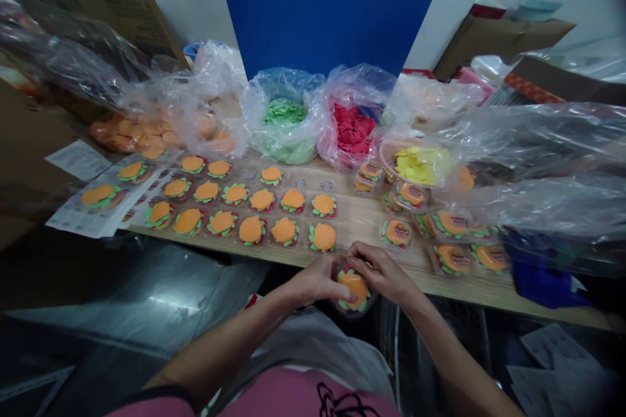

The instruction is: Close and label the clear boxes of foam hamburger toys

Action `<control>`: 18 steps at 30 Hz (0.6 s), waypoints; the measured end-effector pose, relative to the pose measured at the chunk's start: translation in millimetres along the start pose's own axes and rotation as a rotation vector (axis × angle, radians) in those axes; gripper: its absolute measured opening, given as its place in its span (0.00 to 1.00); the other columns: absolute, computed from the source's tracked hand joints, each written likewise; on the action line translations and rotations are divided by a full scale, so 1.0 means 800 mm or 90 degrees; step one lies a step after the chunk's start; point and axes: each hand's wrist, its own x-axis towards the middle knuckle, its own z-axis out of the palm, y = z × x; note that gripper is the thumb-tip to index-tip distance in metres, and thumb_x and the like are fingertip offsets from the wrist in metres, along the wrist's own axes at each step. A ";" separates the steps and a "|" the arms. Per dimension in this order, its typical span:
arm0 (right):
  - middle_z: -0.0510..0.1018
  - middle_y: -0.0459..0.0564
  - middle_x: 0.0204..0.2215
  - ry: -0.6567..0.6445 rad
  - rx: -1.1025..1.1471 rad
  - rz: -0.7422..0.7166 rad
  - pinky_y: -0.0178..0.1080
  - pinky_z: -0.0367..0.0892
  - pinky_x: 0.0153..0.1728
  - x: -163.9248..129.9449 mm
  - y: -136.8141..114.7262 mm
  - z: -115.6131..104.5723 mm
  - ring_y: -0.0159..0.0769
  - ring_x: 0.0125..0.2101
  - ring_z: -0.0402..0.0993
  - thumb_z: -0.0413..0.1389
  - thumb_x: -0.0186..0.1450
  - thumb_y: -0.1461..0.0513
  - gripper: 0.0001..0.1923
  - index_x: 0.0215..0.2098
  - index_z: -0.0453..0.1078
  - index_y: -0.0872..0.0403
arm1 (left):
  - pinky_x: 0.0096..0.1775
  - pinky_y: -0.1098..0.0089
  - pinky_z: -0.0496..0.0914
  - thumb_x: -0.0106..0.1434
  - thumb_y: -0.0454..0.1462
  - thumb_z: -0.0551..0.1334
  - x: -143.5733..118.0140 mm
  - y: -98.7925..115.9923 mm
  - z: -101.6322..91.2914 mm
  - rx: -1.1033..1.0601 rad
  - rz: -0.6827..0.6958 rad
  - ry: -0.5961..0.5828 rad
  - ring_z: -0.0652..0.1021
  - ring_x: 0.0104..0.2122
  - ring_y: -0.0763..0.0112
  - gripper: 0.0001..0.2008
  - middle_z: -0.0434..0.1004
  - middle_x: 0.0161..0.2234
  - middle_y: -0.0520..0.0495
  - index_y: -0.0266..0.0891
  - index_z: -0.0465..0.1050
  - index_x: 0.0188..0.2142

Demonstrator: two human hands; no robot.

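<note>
"Where was the burger?"

"The orange, round-topped burger (357, 284) with frilly green edging sat in a small clear plastic pack (356, 311), held before the person's body, just off the near edge of the pale wooden table (359, 221)."

"And the hands?"

"The left hand (313, 281) was closed round the pack's left side, its thumb lying over the orange top. The right hand (384, 273) had its fingers curled in narrowly at the far edge; whether they pinched the rim or only pressed it, I couldn't tell."

"How was that best done?"

"I judged the left hand's part was steadying: firm at the wall, light with the thumb, since the top looked soft enough to dent. The right fingertips, I thought, did best working along the rim little by little, because thin plastic could crease if forced at one spot."

"Anything nearby to mind?"

"Rows of similar orange burgers in clear trays (252, 230) lay to the left, so a tucked elbow seemed wise."
</note>
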 end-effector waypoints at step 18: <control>0.58 0.41 0.17 0.254 0.044 0.107 0.32 0.52 0.21 -0.020 0.032 0.002 0.28 0.20 0.55 0.44 0.64 0.53 0.19 0.19 0.57 0.54 | 0.31 0.73 0.67 0.44 0.33 0.66 0.004 0.006 -0.001 -0.092 0.010 0.127 0.72 0.28 0.71 0.15 0.74 0.29 0.47 0.32 0.73 0.34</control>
